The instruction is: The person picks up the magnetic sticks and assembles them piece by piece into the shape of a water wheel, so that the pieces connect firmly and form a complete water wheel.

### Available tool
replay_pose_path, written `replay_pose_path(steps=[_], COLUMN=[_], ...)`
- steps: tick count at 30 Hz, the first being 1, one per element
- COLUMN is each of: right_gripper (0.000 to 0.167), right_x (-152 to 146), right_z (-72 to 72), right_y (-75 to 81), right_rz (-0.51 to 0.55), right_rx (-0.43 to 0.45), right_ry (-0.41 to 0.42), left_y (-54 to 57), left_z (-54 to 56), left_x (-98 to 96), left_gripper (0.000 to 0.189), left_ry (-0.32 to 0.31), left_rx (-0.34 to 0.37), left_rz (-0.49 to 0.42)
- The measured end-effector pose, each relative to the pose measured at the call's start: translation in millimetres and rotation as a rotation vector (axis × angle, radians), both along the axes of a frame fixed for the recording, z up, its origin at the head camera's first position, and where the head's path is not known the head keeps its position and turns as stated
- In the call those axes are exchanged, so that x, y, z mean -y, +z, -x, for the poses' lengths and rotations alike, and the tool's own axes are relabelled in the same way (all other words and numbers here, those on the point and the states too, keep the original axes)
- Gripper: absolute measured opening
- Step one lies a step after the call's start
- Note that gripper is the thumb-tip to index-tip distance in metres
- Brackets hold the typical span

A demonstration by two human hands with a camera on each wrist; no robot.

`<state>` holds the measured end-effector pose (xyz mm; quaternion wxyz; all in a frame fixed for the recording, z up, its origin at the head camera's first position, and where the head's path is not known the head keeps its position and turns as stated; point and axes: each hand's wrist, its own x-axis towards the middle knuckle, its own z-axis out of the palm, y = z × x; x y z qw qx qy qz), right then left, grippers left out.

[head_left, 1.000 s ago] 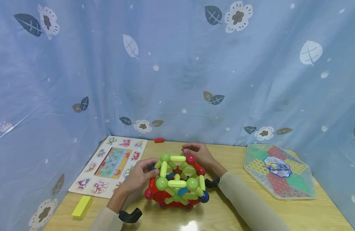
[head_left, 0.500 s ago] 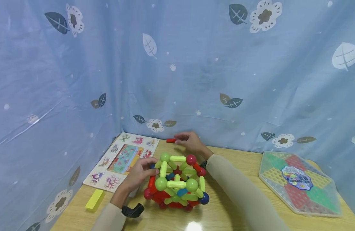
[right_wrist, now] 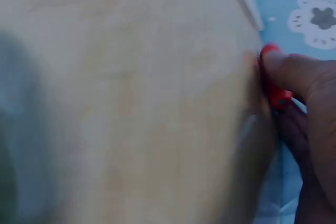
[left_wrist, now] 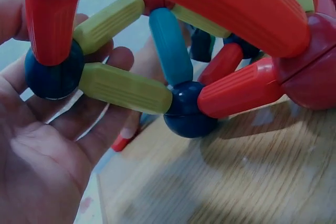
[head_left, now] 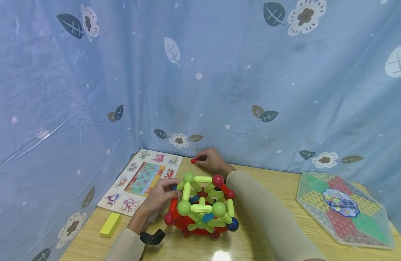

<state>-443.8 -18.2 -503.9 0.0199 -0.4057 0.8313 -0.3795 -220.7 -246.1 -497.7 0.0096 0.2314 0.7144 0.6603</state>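
A magnetic ball-and-rod structure (head_left: pixel 201 208) of green, red and blue parts stands on the wooden table. My left hand (head_left: pixel 159 197) grips its left side; in the left wrist view the left hand's fingers (left_wrist: pixel 100 114) curl behind a dark blue ball (left_wrist: pixel 55 72) and the rods joined to it. Beyond the structure, near the curtain, my right hand (head_left: pixel 213 161) pinches a short red rod (head_left: pixel 194 160). The right wrist view shows the right thumb (right_wrist: pixel 294 72) pressed on this red rod (right_wrist: pixel 274 85), with fingers underneath it.
At the left lies a white puzzle board (head_left: pixel 122 188) with sea animals, and nearer a yellow block (head_left: pixel 110 224). A clear hexagonal game case (head_left: pixel 344 210) lies at the right of the table (head_left: pixel 269 181). The blue curtain (head_left: pixel 220 90) borders the table's back.
My right hand has reached back and left to the red rod and taken hold of it. The head view has swung left. My left hand stays at the structure.
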Motion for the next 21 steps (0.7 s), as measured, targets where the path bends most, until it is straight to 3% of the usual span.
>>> replay_pose_path(steps=[3, 7, 10, 14, 21], right_gripper=[0.012, 0.012, 0.022, 0.033, 0.039], right_x=[-5.2, -22.2, -46.2, -91.0, -165.8], right_z=[-4.7, -17.2, -33.4, -62.8, -124.0], right_y=[-2.1, -1.5, 0.2, 5.3, 29.1], right_rz=[-0.039, -0.063, -0.029, 0.103, 0.345], right_rx=[-0.105, -0.106, -0.012, 0.143, 0.41], right_ry=[-0.023, -0.031, -0.06, -0.175, -0.374], left_y=[-0.8, -1.3, -2.2, -4.3, -6.6], left_z=[0.6, 0.9, 1.0, 2.1, 4.2], left_x=[-3.4, -10.4, -18.9, -34.0, -61.4], left_gripper=[0.032, 0.035, 0.032, 0.029, 0.028], left_ry=[-0.011, 0.009, 0.069, 0.146, 0.114], left_rx=[0.037, 0.061, 0.047, 0.024, 0.018], left_rz=[-0.001, -0.013, -0.02, -0.023, -0.023])
